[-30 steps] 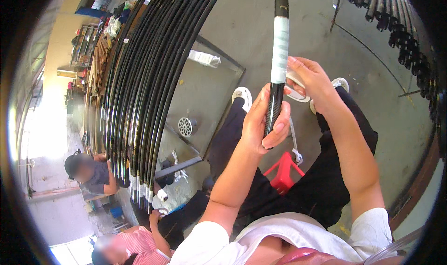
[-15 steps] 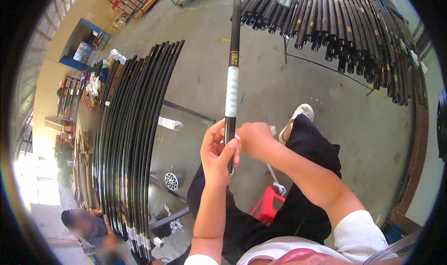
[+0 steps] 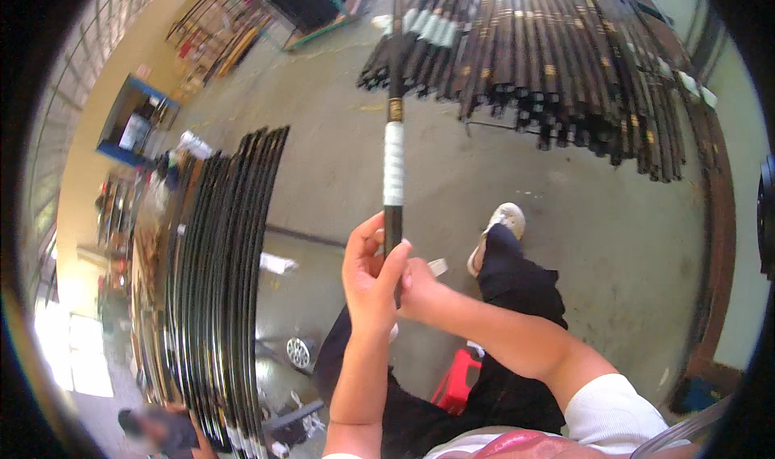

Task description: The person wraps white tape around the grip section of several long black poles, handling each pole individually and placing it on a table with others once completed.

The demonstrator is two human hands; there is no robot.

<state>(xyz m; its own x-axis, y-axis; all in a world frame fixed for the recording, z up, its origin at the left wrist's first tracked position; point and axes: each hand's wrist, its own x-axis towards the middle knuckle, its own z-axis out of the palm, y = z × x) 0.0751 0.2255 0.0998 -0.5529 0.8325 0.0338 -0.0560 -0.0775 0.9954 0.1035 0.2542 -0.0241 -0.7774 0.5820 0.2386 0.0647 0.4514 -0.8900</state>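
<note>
A long black pole [image 3: 393,229] runs away from me up the middle of the view, with a gold marking and a white wrapped band. Near its lower end my left hand [image 3: 373,277] is wrapped round it, the thumb lying along the near side. My right hand [image 3: 424,289] is curled close against the pole, just beside the left thumb. Its fingertips are partly hidden, so what it grips cannot be made out. A small white piece [image 3: 438,267] shows just past its knuckles; whether the hand touches it is unclear.
Many similar black poles lie in a row on a rack [image 3: 218,281] at left, and a larger stack [image 3: 557,71] is at far right. A red stool [image 3: 458,382] stands by my legs. A person [image 3: 165,431] is at lower left. A green-framed cart [image 3: 323,27] stands far off.
My view has shifted, so the racks and floor sit lower. My right hand has moved down and inward against the pole beside my left hand, which keeps its hold.
</note>
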